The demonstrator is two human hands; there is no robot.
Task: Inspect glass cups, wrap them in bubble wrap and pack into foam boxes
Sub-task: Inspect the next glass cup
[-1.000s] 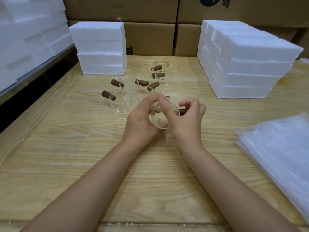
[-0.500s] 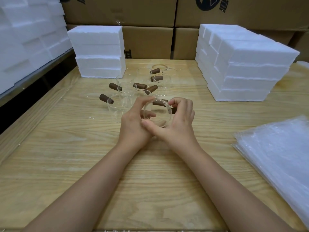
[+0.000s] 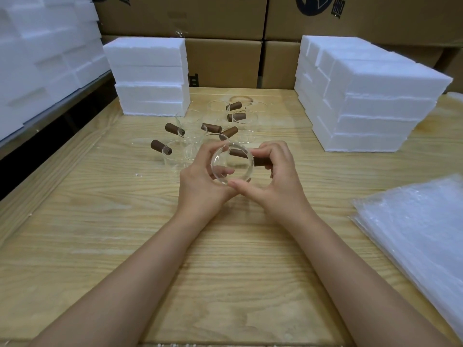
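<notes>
A clear glass cup (image 3: 231, 163) with a brown stub handle is tilted so its round mouth faces me, held above the wooden table (image 3: 125, 246). My left hand (image 3: 200, 181) grips its left side, fingers curled round the rim. My right hand (image 3: 278, 179) grips the right side, fingers over the brown handle and thumb under the rim. Several more glass cups (image 3: 193, 131) with brown handles stand behind. A pile of bubble wrap sheets (image 3: 421, 234) lies at the right. White foam boxes are stacked at the back left (image 3: 150, 76) and back right (image 3: 363, 96).
Cardboard cartons (image 3: 225, 46) line the back wall. More white foam pieces (image 3: 45, 51) fill a shelf on the left, with a dark gap below it.
Both hands have turned the cup so its open mouth now faces me and lifted it slightly. The right thumb has moved from the top of the rim to beneath it.
</notes>
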